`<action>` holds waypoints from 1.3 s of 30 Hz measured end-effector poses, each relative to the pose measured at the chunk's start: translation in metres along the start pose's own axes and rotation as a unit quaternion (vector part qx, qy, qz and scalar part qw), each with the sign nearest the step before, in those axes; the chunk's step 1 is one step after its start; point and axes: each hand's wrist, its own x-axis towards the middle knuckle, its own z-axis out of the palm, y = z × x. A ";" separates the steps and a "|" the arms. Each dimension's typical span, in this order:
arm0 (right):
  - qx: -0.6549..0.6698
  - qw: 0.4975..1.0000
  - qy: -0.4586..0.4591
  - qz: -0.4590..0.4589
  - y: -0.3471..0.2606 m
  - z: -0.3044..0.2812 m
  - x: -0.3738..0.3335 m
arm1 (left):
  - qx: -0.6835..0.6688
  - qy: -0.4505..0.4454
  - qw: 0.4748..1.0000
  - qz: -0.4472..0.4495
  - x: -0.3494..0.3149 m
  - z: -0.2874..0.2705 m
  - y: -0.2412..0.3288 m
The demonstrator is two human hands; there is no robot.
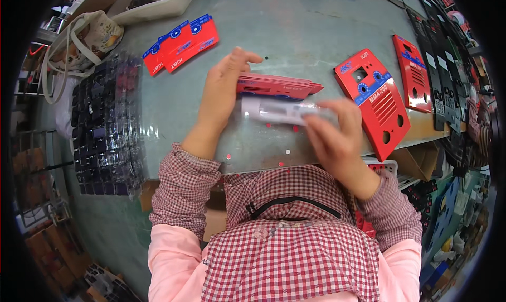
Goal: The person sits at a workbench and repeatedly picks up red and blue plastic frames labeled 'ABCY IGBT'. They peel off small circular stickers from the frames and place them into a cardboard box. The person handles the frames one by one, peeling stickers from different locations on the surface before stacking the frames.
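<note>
My left hand (224, 80) is closed about the left end of a stack of red printed labels (279, 84), which it holds tilted over the table. In front of the stack is a pale whitish strip (274, 111), blurred by motion, its right end pinched between the thumb and fingers of my right hand (337, 133). I cannot make out whether the strip is a backing sheet or a label's reverse side. To the right lies a red front panel (382, 109) with blue markings, slots and round holes, its lower end at the table's front edge.
Loose red and blue labels (184, 43) overlap at the back left. Another red panel (414, 72) and a row of black panels (443, 75) line the right side. Wrapped black parts (105, 128) are stacked left, near a cloth bag (84, 43). Small red dots (281, 164) dot the tabletop.
</note>
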 end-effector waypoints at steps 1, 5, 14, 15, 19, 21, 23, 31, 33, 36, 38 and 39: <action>-0.012 0.999 0.029 0.019 0.006 0.009 0.009 | -0.035 -0.014 0.999 -0.003 0.002 -0.001 0.000; 0.117 0.972 0.114 0.168 0.014 0.043 0.033 | -0.034 -0.039 0.998 0.039 0.001 -0.003 -0.001; 0.349 0.896 0.071 0.265 0.013 0.069 0.031 | 0.058 0.024 0.996 0.057 -0.008 0.010 0.000; 0.361 0.890 0.056 0.274 0.012 0.068 0.032 | 0.067 0.017 0.995 0.066 -0.008 0.012 0.002; 0.367 0.886 -0.025 0.283 0.017 0.060 0.034 | 0.058 -0.007 0.997 0.057 -0.005 0.001 -0.010; 0.378 0.877 -0.047 0.294 0.022 0.060 0.033 | 0.029 -0.046 0.996 0.070 -0.002 -0.007 -0.015; 0.408 0.854 -0.032 0.321 0.025 0.063 0.035 | 0.028 -0.039 0.996 0.075 -0.008 -0.001 0.000; 0.198 0.917 0.199 0.283 0.028 0.024 0.025 | 0.183 -0.054 0.982 -0.017 0.027 0.006 0.029; 0.240 0.896 0.146 0.343 0.034 -0.011 0.008 | 0.140 -0.068 0.988 -0.001 0.067 0.008 0.040; 0.228 0.889 0.158 0.364 0.046 -0.052 -0.029 | 0.143 -0.090 0.986 -0.011 0.144 0.022 0.038; 0.237 0.869 0.176 0.397 0.048 -0.069 -0.053 | 0.157 -0.107 0.980 -0.059 0.185 0.018 0.025; 0.238 0.853 0.158 0.438 0.045 -0.085 -0.064 | 0.152 -0.120 0.976 -0.098 0.205 0.013 0.014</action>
